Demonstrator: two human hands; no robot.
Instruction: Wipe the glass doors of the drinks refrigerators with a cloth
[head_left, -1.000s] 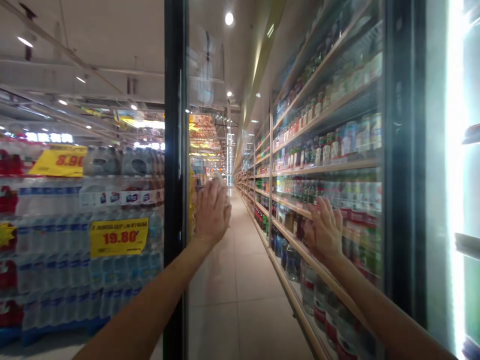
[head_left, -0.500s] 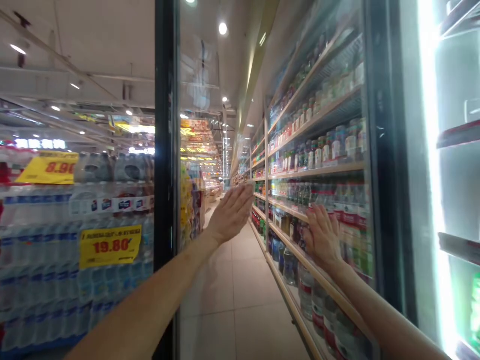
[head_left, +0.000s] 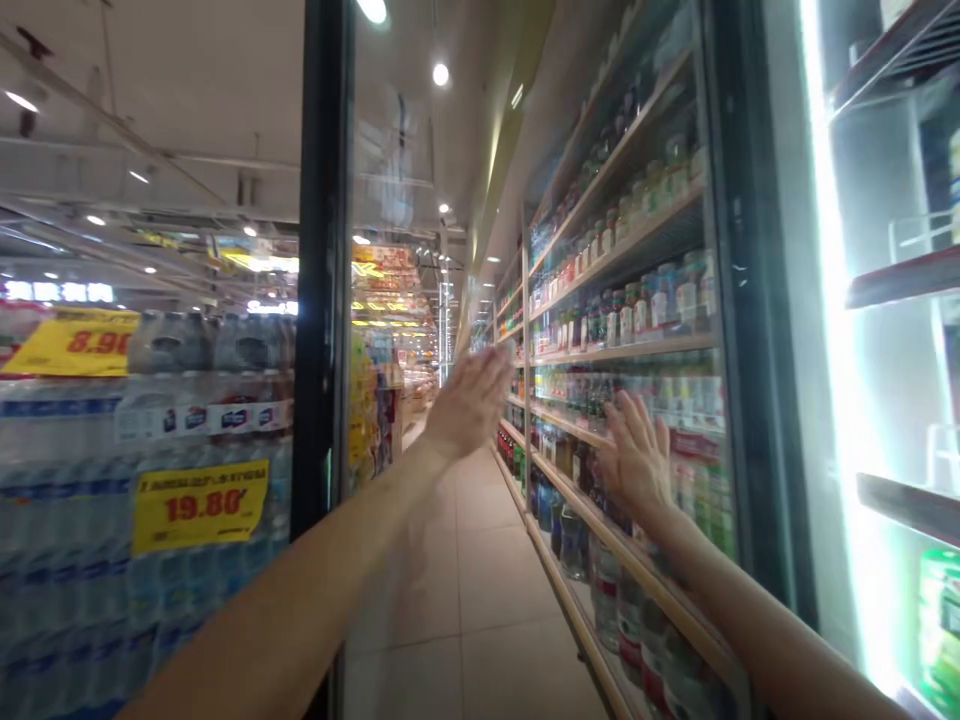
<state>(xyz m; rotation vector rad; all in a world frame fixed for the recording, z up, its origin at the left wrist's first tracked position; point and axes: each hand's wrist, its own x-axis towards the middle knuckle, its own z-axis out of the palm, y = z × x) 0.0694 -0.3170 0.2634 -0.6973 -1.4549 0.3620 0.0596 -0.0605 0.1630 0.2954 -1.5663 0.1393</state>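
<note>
Before me is a glass door [head_left: 405, 560] in a dark frame. My left hand [head_left: 469, 405] reaches out in front of the glass, blurred by motion. Its fingers are stretched out close together, pointing up and to the right. A pale patch shows at the fingertips; what it is I cannot make out. To the right, my right hand [head_left: 637, 455] is raised, fingers extended and a little spread, with nothing visible in it. Both hands appear to be at the glass, though contact with it cannot be judged.
Through the glass show wooden-edged shelves [head_left: 622, 350] of bottled drinks and a tiled aisle floor [head_left: 427, 580]. Stacked water bottles [head_left: 60, 490] with yellow price signs [head_left: 201, 505] stand on the left. At the right is a lit cooler interior [head_left: 892, 400] with dark-edged shelves [head_left: 911, 505].
My left hand has moved up and slightly right over the glass and is more blurred. My right hand has shifted slightly left and up. The view has turned a little right.
</note>
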